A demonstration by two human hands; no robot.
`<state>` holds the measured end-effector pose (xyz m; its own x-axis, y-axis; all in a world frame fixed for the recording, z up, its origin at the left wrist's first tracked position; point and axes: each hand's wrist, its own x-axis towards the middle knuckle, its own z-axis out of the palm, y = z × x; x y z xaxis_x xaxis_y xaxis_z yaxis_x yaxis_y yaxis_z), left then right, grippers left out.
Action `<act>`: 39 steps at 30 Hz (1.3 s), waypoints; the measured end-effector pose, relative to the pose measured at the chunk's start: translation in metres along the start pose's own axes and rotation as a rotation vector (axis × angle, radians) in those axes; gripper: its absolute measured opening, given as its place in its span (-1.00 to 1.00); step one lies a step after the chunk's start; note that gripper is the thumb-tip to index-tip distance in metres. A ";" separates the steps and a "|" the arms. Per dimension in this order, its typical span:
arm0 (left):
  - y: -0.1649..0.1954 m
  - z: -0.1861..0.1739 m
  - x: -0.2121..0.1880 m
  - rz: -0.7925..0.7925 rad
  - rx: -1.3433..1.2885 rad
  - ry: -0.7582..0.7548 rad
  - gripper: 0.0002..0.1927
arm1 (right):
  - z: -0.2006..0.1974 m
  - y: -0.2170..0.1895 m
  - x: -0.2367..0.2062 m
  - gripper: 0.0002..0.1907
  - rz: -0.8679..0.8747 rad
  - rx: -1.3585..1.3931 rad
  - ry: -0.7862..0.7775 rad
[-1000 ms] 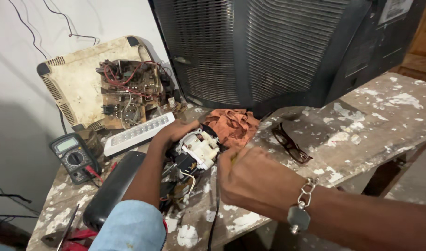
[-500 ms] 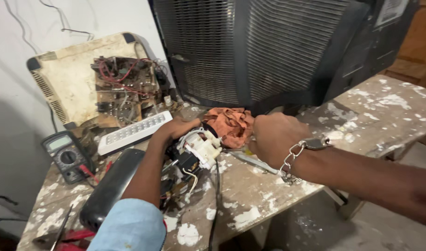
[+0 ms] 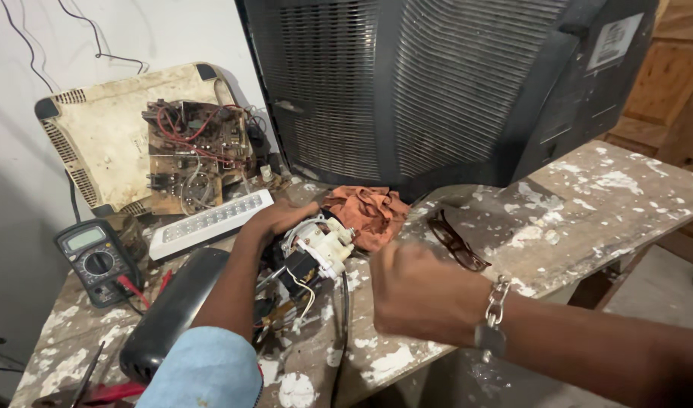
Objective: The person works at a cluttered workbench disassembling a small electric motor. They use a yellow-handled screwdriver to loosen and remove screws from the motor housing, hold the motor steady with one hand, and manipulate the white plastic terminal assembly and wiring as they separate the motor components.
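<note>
My left hand (image 3: 275, 219) reaches over the bench and grips a small white and black electrical assembly (image 3: 320, 245) with loose wires hanging under it. My right hand (image 3: 422, 291) hovers just right of the assembly, a little apart from it. It is blurred, its fingers are curled, and its back faces me, so anything inside it is hidden. A metal bracelet hangs at that wrist. An orange rag (image 3: 369, 211) lies right behind the assembly.
The paint-splattered wooden bench (image 3: 588, 204) carries a big dark television (image 3: 437, 83) at the back and brown glasses (image 3: 456, 242). It also holds a white lamp strip (image 3: 210, 223), a multimeter (image 3: 89, 261), a long black casing (image 3: 173, 310) and a circuit board (image 3: 195, 155) on a cream shell (image 3: 105, 136).
My right hand went up toward the rag and glasses, then came back down toward me, right of the assembly. My left hand stayed on the assembly.
</note>
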<state>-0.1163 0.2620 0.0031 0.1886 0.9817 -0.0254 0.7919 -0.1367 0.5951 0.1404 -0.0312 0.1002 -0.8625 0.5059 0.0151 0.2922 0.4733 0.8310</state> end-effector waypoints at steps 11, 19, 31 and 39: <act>0.005 -0.002 -0.001 -0.002 0.008 -0.019 -0.06 | -0.005 -0.011 -0.002 -0.50 0.505 0.371 0.058; 0.006 0.001 -0.001 -0.054 -0.027 -0.039 -0.06 | -0.025 0.021 -0.003 -0.60 0.800 1.125 0.253; 0.011 0.000 -0.005 -0.037 -0.016 -0.033 -0.13 | -0.042 0.027 0.005 -0.48 1.096 1.131 -0.254; 0.014 -0.004 -0.014 -0.019 -0.059 -0.045 -0.14 | -0.025 0.023 -0.011 -0.73 0.786 0.923 -0.386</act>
<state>-0.1095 0.2468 0.0149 0.2005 0.9770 -0.0724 0.7600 -0.1085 0.6408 0.1466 -0.0437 0.1328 -0.1966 0.9799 0.0346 0.9800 0.1975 -0.0245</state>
